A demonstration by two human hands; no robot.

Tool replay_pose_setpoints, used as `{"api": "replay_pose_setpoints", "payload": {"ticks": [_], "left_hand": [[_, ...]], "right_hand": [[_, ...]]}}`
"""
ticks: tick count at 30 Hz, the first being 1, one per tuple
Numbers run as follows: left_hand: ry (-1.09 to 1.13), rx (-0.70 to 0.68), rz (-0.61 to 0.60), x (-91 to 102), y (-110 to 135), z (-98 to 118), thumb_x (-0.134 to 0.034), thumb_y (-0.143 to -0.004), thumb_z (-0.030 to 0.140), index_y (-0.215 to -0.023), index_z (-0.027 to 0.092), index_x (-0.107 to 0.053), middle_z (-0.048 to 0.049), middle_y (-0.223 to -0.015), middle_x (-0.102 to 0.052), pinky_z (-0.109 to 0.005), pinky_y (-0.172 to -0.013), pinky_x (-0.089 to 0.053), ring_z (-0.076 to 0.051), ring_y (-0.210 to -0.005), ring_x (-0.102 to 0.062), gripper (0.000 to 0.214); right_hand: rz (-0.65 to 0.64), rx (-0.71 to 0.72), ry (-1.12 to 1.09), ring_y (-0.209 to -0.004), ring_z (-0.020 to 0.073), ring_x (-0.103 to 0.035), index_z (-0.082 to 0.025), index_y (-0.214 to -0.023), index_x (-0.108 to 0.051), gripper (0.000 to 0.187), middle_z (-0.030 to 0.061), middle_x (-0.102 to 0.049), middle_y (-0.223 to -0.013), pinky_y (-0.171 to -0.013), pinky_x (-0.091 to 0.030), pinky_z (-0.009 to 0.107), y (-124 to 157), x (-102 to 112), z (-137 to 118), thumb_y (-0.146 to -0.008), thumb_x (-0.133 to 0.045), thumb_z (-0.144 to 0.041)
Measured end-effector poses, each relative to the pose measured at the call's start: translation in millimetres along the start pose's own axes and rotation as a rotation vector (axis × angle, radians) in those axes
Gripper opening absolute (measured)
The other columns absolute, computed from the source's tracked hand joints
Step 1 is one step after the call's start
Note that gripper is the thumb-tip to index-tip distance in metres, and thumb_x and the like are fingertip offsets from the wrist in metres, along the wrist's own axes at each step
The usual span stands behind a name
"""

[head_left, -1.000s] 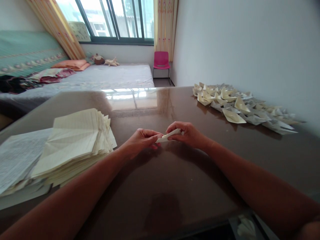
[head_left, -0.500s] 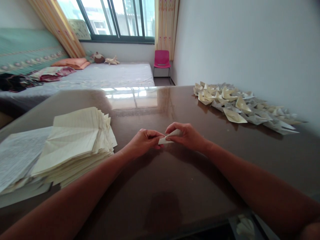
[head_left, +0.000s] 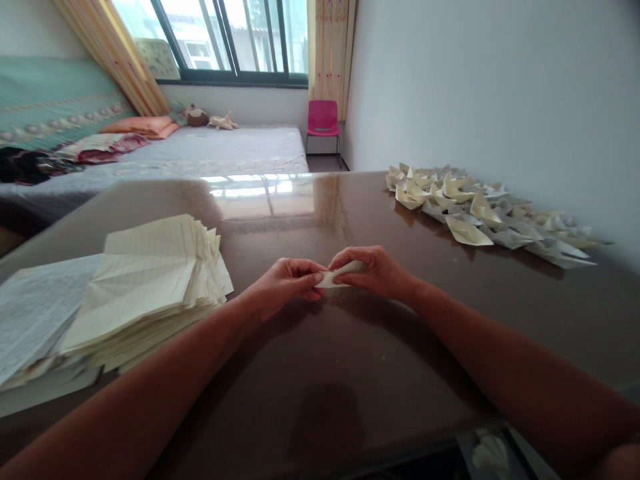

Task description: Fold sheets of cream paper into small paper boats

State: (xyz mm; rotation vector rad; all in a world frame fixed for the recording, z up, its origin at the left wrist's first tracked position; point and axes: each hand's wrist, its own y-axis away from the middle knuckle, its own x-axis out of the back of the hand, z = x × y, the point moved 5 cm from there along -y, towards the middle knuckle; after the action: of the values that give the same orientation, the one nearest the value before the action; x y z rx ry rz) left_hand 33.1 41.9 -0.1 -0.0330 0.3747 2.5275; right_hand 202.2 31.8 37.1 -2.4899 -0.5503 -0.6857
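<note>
A small folded piece of paper (head_left: 327,281), off-white, is pinched between both hands above the brown table (head_left: 310,353). My left hand (head_left: 289,281) grips its left end between thumb and fingers. On the other side, my right hand (head_left: 373,270) is closed on the right end, its index finger curved over the top. Much of the paper is hidden by the fingers. To the left lies a thick stack of cream lined sheets (head_left: 145,267), the top one creased. Many folded paper boats (head_left: 467,231) sit in a cluster at the right.
Printed white sheets (head_left: 40,307) lie beside the stack at the far left. A wall (head_left: 475,87) rises behind the boats. Beyond the table are a bed (head_left: 240,147) and a pink chair (head_left: 323,120). A dark object (head_left: 430,467) shows at the near edge.
The folded paper has shifted slightly in the fingers, and its raised right part now shows less between them. Both hands stay in nearly the same place.
</note>
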Motion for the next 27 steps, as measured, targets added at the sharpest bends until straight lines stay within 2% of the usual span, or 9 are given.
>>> {"api": "replay_pose_setpoints", "payload": {"ticks": [6, 10, 13, 15, 19, 24, 27], "left_hand": [[0.026, 0.033, -0.056, -4.4, 2.2, 1.7, -0.080, -0.065, 0.038, -0.092, 0.014, -0.068, -0.0033, -0.082, -0.067, -0.021, -0.066, -0.054, -0.010, -0.068, -0.062, 0.038], [-0.066, -0.048, -0.009, -7.3, 1.2, 4.7, -0.077, -0.068, 0.039, -0.087, 0.015, -0.061, -0.0002, -0.077, -0.063, -0.023, -0.061, -0.054, -0.011, -0.067, -0.063, 0.035], [-0.238, -0.192, 0.050, -9.5, 0.5, 8.3, -0.068, -0.076, 0.042, -0.085, 0.016, -0.060, 0.0001, -0.074, -0.061, -0.024, -0.059, -0.055, -0.013, -0.069, -0.062, 0.029], [-0.409, -0.314, 0.109, -10.0, 1.9, 12.1, -0.061, -0.082, 0.043, -0.086, 0.016, -0.063, -0.0023, -0.081, -0.061, -0.023, -0.058, -0.053, -0.013, -0.071, -0.061, 0.027], [-0.763, -0.512, 0.197, -11.5, 7.8, 19.2, -0.055, -0.088, 0.036, -0.087, 0.017, -0.068, -0.0032, -0.084, -0.062, -0.019, -0.060, -0.046, -0.011, -0.070, -0.057, 0.023], [-1.031, -0.586, 0.199, -14.4, 13.5, 23.4, -0.046, -0.093, 0.032, -0.082, 0.018, -0.064, -0.0016, -0.078, -0.061, -0.021, -0.065, -0.039, -0.011, -0.069, -0.054, 0.026], [-1.115, -0.579, 0.186, -16.2, 15.2, 24.5, -0.044, -0.094, 0.033, -0.081, 0.019, -0.061, -0.0004, -0.078, -0.059, -0.022, -0.065, -0.037, -0.011, -0.068, -0.052, 0.025]], "right_hand": [[-0.140, 0.118, 0.058, -0.079, 0.0129, -0.064, -0.022, -0.100, -0.072, 0.021, 0.0035, -0.068, -0.092, -0.073, -0.047, 0.023, 2.2, -3.7, -6.5, -0.086, -0.061, -0.032], [-0.101, 0.081, 0.152, -0.075, 0.0136, -0.063, -0.021, -0.093, -0.073, 0.016, 0.0037, -0.068, -0.087, -0.072, -0.047, 0.024, 1.6, -2.3, -7.5, -0.085, -0.063, -0.030], [-0.022, 0.026, 0.189, -0.075, 0.0142, -0.063, -0.019, -0.087, -0.073, 0.013, 0.0041, -0.069, -0.085, -0.071, -0.046, 0.024, -0.1, 0.4, -7.0, -0.083, -0.065, -0.028], [0.038, -0.003, 0.172, -0.076, 0.0147, -0.063, -0.018, -0.085, -0.073, 0.012, 0.0039, -0.070, -0.085, -0.072, -0.046, 0.025, -1.2, 2.1, -6.5, -0.081, -0.066, -0.028], [0.097, -0.054, 0.114, -0.075, 0.0152, -0.064, -0.018, -0.083, -0.072, 0.012, 0.0026, -0.072, -0.082, -0.072, -0.047, 0.025, -2.1, 2.3, -5.1, -0.079, -0.067, -0.028], [0.030, -0.041, 0.084, -0.077, 0.0154, -0.064, -0.017, -0.087, -0.072, 0.018, 0.0034, -0.071, -0.085, -0.073, -0.047, 0.025, -0.9, -1.5, -3.9, -0.082, -0.066, -0.034], [-0.038, 0.031, 0.211, -0.080, 0.0152, -0.063, -0.021, -0.094, -0.072, 0.022, 0.0048, -0.069, -0.091, -0.074, -0.046, 0.025, 1.6, -2.9, -6.7, -0.087, -0.059, -0.037]]}}
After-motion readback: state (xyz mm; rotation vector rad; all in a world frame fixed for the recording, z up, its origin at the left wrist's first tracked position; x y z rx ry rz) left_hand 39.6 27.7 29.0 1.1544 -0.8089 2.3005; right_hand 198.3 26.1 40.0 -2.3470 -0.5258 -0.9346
